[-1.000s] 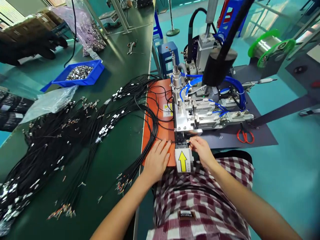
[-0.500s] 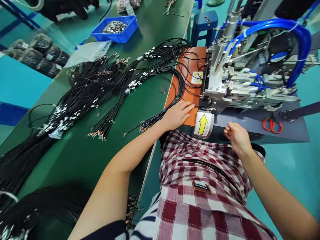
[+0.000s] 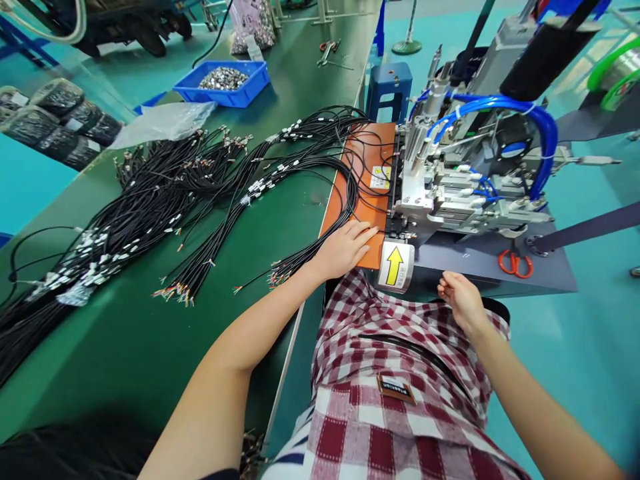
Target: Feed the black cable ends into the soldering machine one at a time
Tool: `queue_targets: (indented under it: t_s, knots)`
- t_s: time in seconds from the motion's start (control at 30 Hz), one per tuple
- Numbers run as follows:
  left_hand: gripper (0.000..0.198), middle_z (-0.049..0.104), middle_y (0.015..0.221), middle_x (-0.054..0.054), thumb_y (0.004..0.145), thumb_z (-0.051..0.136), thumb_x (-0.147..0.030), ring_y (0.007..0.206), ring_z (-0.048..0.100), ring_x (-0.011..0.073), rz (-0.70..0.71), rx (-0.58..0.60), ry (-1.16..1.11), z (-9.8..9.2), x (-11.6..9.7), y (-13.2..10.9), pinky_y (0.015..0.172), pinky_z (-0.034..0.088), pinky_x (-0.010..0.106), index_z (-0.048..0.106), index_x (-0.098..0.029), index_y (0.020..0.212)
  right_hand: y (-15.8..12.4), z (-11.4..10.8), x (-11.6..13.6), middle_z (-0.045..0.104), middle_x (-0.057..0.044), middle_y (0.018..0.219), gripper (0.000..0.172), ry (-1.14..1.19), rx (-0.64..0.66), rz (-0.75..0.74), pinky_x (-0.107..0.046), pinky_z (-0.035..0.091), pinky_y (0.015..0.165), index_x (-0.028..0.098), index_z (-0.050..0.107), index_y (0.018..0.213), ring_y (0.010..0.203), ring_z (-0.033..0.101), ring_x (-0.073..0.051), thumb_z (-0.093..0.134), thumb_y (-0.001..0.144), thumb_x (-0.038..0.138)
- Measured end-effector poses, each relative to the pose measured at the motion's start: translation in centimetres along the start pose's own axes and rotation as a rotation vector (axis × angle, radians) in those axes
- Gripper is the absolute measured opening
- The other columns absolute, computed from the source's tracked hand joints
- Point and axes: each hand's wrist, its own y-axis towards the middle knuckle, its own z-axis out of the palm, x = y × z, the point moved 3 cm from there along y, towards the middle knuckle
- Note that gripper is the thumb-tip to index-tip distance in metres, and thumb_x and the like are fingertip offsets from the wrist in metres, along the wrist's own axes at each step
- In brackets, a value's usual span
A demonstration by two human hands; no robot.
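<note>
My left hand (image 3: 345,250) lies with fingers stretched out on the orange plate (image 3: 367,200) of the machine (image 3: 425,193). Its fingertips are beside a black cable whose coloured wire ends (image 3: 407,235) reach the machine's front edge; whether they press on the cable is hard to see. A bundle of black cables (image 3: 353,197) curves over the plate just beyond this hand. My right hand (image 3: 463,300) is closed, fingers curled to the thumb, in front of the grey machine base (image 3: 460,257). What it holds, if anything, is hidden. Between the hands sits a curved guard (image 3: 397,267) with a yellow arrow.
Red-handled scissors (image 3: 516,263) lie on the base at right. Large bundles of black cables (image 3: 165,193) spread over the green table (image 3: 240,253). Farther back are a blue tray (image 3: 245,93) of small metal parts, a plastic bag (image 3: 165,123) and a blue stool (image 3: 390,90).
The head view has shifted, so more of the machine's top and the far floor shows. Both hands keep nearly the same pose and place relative to the machine.
</note>
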Motion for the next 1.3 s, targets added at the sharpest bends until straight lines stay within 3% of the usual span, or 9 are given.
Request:
queue_targets:
  t_s: [0.43, 0.97, 1.3]
  knots:
    - [0.048, 0.047, 0.139, 0.012, 0.098, 0.030, -0.035, 0.127, 0.039, 0.0264, -0.004, 0.000, -0.011, 0.3, 0.7, -0.2, 0.109, 0.033, 0.041, 0.043, -0.015, 0.140, 0.7, -1.1, -2.9, 0.056, 0.004, 0.062, 0.021, -0.098, 0.026, 0.083, -0.016, 0.047, 0.047, 0.021, 0.062, 0.074, 0.053, 0.053, -0.007, 0.078, 0.063, 0.031]
    - [0.050, 0.047, 0.136, 0.013, 0.098, 0.026, -0.038, 0.124, 0.041, 0.0271, -0.008, 0.008, -0.018, 0.2, 0.5, -0.2, 0.108, 0.032, 0.042, 0.043, -0.015, 0.140, -1.2, -3.4, -4.5, 0.058, 0.003, 0.061, 0.018, -0.086, -0.006, 0.083, -0.021, 0.049, 0.049, 0.021, 0.063, 0.074, 0.053, 0.054, -0.010, 0.077, 0.065, 0.027]
    - [0.050, 0.047, 0.137, 0.013, 0.098, 0.027, -0.038, 0.124, 0.039, 0.0268, -0.003, 0.015, -0.028, 0.2, 0.5, -0.1, 0.109, 0.031, 0.041, 0.044, -0.013, 0.139, -1.3, -2.8, -4.5, 0.057, 0.003, 0.061, 0.024, -0.089, 0.013, 0.084, -0.020, 0.048, 0.051, 0.021, 0.062, 0.076, 0.053, 0.053, -0.009, 0.080, 0.063, 0.031]
